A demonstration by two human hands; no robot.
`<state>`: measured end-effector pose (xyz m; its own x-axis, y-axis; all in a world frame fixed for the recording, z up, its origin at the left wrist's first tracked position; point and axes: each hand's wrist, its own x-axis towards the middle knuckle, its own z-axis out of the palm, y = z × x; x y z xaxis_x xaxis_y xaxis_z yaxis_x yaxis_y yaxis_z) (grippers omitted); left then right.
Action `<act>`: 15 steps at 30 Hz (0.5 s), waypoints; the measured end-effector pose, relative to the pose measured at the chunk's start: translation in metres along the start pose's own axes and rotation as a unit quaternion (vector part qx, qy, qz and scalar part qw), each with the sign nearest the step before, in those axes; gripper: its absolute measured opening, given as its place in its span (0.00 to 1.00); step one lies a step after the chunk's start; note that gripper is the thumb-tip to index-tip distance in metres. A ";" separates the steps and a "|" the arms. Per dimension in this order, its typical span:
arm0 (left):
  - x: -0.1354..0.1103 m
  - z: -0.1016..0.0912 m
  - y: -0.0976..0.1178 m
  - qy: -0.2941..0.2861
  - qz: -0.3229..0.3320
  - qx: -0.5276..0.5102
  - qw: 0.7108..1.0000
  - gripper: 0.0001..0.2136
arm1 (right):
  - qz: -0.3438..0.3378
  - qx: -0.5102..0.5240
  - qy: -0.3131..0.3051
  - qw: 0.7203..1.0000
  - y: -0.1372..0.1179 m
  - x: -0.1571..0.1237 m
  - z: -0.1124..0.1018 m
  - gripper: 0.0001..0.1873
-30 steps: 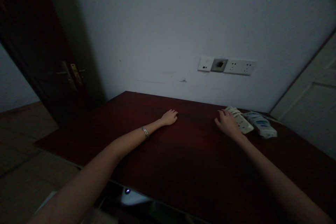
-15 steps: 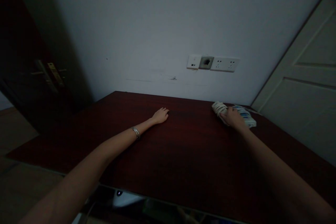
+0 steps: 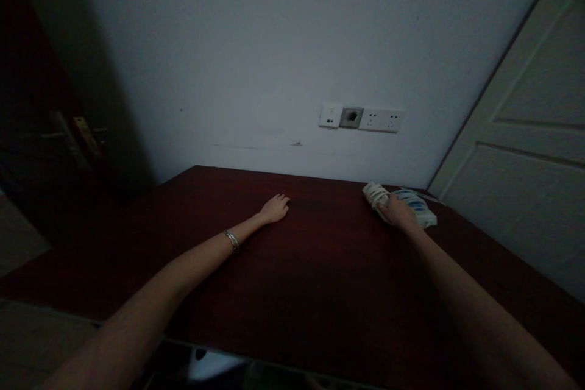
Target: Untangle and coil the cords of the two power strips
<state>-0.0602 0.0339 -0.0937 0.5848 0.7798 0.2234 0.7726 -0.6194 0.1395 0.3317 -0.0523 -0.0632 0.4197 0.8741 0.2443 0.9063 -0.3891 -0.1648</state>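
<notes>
My left hand [image 3: 275, 209] lies flat on the dark red table [image 3: 311, 268], fingers stretched out, holding nothing; a metal bracelet [image 3: 231, 240] is on that wrist. My right hand [image 3: 397, 210] rests on a white power strip [image 3: 375, 194] with its cord wound round it, at the table's far right. The fingers curl over the strip. A second pale strip or pack with blue marks [image 3: 418, 208] lies just right of the hand, partly hidden by it.
A white wall stands behind the table, with a row of wall sockets [image 3: 362, 118]. A dark door with a brass handle [image 3: 77, 134] is at the left, a white door [image 3: 525, 152] at the right. A dim device [image 3: 214, 368] sits below the table's near edge.
My right hand moved from beside the power strip onto it and closed over it. The view shifted right and up; my left hand stayed flat on the table.
</notes>
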 end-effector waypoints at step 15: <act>0.008 -0.018 0.016 0.005 -0.099 -0.184 0.978 0.15 | 0.076 0.219 0.112 0.966 -0.020 -0.005 -0.011 0.28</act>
<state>-0.0475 0.0286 -0.0728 0.4282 0.8882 0.1664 0.7278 -0.4481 0.5191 0.3114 -0.0521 -0.0511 0.5903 0.7126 0.3790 0.7469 -0.3042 -0.5913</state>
